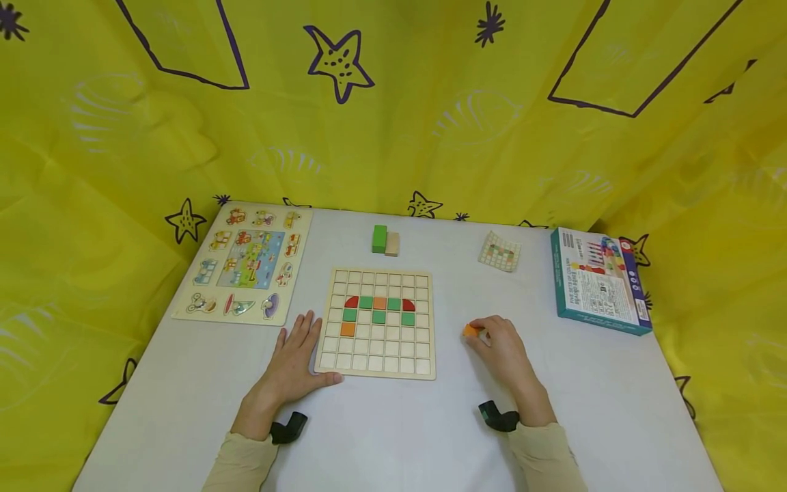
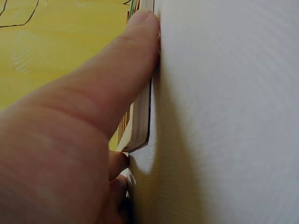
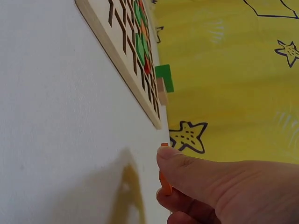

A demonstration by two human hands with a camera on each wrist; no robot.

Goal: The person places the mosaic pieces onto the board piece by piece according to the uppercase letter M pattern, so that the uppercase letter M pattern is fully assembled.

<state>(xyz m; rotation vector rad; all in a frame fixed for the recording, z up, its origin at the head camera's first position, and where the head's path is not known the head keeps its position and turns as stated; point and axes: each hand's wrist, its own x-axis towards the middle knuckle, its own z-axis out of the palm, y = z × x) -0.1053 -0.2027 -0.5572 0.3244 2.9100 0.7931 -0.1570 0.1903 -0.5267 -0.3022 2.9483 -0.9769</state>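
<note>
My left hand (image 1: pixel 295 365) lies flat at the lower left corner of a wooden grid board (image 1: pixel 374 363), its thumb along the front edge. In the left wrist view that thumb (image 2: pixel 117 65) touches the board's side (image 2: pixel 140 121). Red, green and orange tiles sit in the board's squares, among them a lone orange tile (image 1: pixel 347 329) at the left. To the right of the board, my right hand (image 1: pixel 501 345) pinches an orange tile (image 1: pixel 471 331) between thumb and fingers. The right wrist view shows this tile (image 3: pixel 164 179) on edge, partly covered by the thumb.
A picture card (image 1: pixel 500 251) with a coloured grid pattern lies behind my right hand. A green block (image 1: pixel 379 239) and a plain wooden block (image 1: pixel 392 244) stand behind the board. At the left is a knobbed puzzle (image 1: pixel 246 260); at the right, a teal box (image 1: pixel 599 280).
</note>
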